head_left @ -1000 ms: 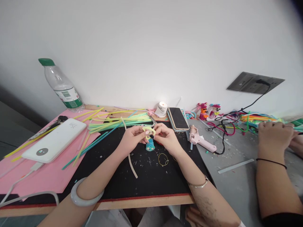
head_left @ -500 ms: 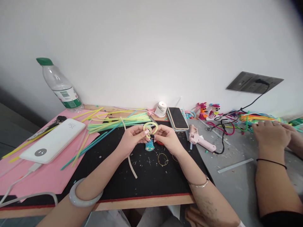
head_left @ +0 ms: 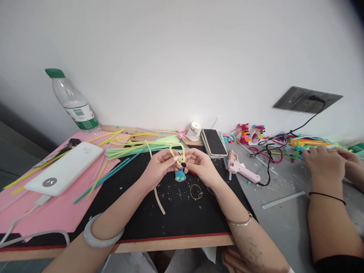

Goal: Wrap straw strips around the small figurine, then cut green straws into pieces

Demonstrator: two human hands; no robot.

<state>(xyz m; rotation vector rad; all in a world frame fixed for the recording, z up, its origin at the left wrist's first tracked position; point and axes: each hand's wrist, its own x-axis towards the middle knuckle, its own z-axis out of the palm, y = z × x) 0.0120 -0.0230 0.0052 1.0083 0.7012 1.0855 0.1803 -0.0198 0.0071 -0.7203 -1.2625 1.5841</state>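
Between both hands, at the middle of the black mat, is a pale yellow pipe cleaner (head_left: 183, 151) bent into a tall loop. My left hand (head_left: 160, 165) pinches its left side, and my right hand (head_left: 201, 164) pinches the right side, close to a small black piece (head_left: 183, 165). Just under the fingertips sits a small turquoise pipe-cleaner piece (head_left: 180, 175) with two pale round spots; whether it is joined to the yellow loop I cannot tell. Something red, partly hidden, lies behind my right fingers.
A cream pipe cleaner (head_left: 159, 201) and a thin wire ring (head_left: 195, 192) lie on the mat. Behind are bundled green pipe cleaners (head_left: 125, 151), a phone (head_left: 214, 142) and a pink glue gun (head_left: 241, 169). At left stand a power bank (head_left: 66, 167) and bottle (head_left: 75, 102). Another person's hand (head_left: 325, 165) works at right.
The yellow pipe cleaner's rounded coils have become a taller, narrower loop standing above my fingers. Both hands stay nearly in place.
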